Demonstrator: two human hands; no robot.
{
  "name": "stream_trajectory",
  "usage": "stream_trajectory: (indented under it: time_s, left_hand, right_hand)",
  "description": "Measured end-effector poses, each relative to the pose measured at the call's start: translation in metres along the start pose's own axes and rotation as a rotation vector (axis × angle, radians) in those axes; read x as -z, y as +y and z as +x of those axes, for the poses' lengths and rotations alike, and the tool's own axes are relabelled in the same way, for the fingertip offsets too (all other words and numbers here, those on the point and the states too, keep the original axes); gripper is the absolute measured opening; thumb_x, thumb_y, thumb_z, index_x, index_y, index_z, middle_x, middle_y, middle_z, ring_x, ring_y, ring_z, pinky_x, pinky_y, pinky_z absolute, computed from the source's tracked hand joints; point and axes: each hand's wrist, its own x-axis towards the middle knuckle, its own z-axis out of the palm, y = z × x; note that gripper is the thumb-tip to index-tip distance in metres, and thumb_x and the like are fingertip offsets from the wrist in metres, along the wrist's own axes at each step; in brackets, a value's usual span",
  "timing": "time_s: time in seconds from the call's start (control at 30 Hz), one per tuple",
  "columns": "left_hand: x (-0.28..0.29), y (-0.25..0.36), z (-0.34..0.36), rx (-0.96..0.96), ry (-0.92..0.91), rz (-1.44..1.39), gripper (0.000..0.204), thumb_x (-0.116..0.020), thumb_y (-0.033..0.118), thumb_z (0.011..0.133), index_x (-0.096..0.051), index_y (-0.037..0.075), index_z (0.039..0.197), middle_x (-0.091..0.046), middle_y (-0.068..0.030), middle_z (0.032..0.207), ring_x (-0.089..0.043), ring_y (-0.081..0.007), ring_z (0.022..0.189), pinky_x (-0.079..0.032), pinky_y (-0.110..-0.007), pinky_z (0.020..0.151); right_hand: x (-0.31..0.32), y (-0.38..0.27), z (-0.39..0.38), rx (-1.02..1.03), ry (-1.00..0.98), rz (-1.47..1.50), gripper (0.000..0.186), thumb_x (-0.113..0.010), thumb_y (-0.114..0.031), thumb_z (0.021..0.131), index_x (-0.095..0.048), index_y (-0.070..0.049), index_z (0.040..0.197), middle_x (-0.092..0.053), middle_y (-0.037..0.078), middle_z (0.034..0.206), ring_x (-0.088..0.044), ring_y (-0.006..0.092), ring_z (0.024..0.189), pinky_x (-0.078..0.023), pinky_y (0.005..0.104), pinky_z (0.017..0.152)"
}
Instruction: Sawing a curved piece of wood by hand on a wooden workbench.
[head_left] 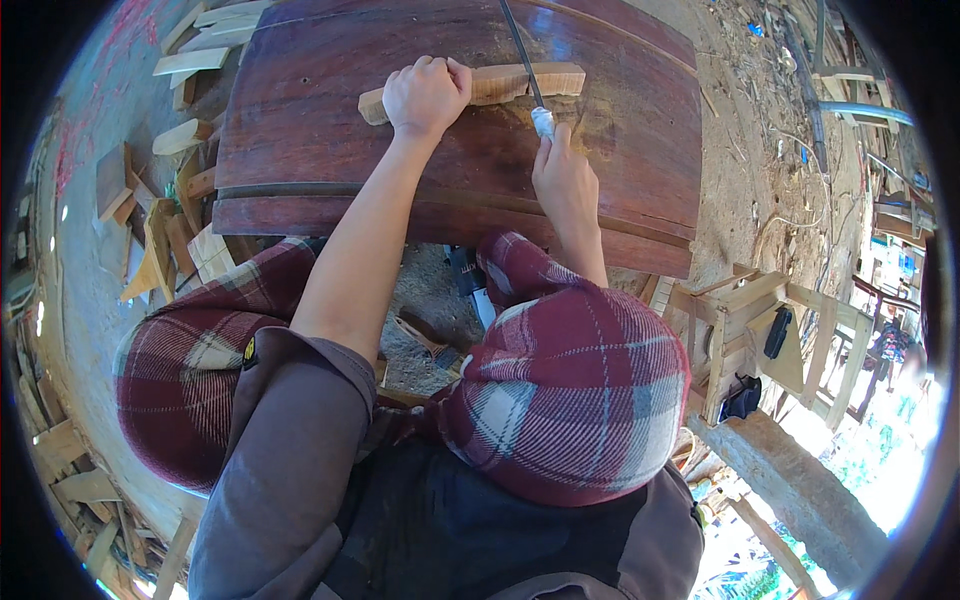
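A light brown wooden block (500, 84) lies across the dark reddish wooden table (300, 140). My left hand (427, 95) is closed over its left part and presses it to the tabletop. In my right hand (566, 180) is the white-wrapped handle of a long, thin, dark file-like tool (522, 50). Its shaft crosses the block right of the middle, beside an uneven spot in the wood, and runs out past the far edge of the picture. Whether it is a file or a narrow saw, I cannot tell.
Offcuts (190, 60) and shaped wooden pieces (155, 250) lie on the ground to the left. A wooden frame (740, 310) carrying a small dark object (777, 333) stands at the right. Under the table's near edge, between my knees, is a dark tool (465, 270).
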Motion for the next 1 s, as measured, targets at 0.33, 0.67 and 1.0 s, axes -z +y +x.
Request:
stream_trajectory:
  time_s: [0.33, 0.67, 1.0]
  left_hand:
    - [0.001, 0.0, 0.003, 0.129, -0.132, 0.082, 0.037, -0.052, 0.029, 0.083, -0.066, 0.005, 0.058, -0.065, -0.0128, 0.064, -0.062, -0.033, 0.055, -0.052, -0.041, 0.059]
    - [-0.002, 0.001, -0.005, -0.055, 0.094, -0.038, 0.029, -0.056, 0.025, 0.078, -0.062, 0.007, 0.055, -0.061, -0.0093, 0.06, -0.061, -0.0297, 0.054, -0.05, -0.041, 0.059]
    - [-0.004, -0.001, -0.007, -0.058, 0.131, -0.025, 0.032, -0.055, 0.023, 0.076, -0.06, 0.008, 0.049, -0.059, -0.0098, 0.055, -0.06, -0.0291, 0.049, -0.049, -0.041, 0.055]
  right_hand:
    - [0.023, 0.014, -0.064, -0.164, -0.147, -0.016, 0.019, -0.043, -0.026, 0.098, -0.041, -0.008, 0.105, -0.063, 0.025, 0.067, -0.063, 0.0446, 0.064, -0.047, 0.0553, 0.055]
    - [0.005, -0.003, 0.007, -0.048, -0.039, 0.006, 0.022, -0.04, -0.028, 0.099, -0.043, -0.007, 0.103, -0.062, 0.028, 0.073, -0.06, 0.0484, 0.068, -0.046, 0.0572, 0.058]
    - [0.012, -0.012, -0.018, -0.052, -0.067, -0.049, 0.022, -0.04, -0.027, 0.099, -0.042, -0.005, 0.102, -0.063, 0.025, 0.069, -0.063, 0.0441, 0.064, -0.049, 0.054, 0.054]
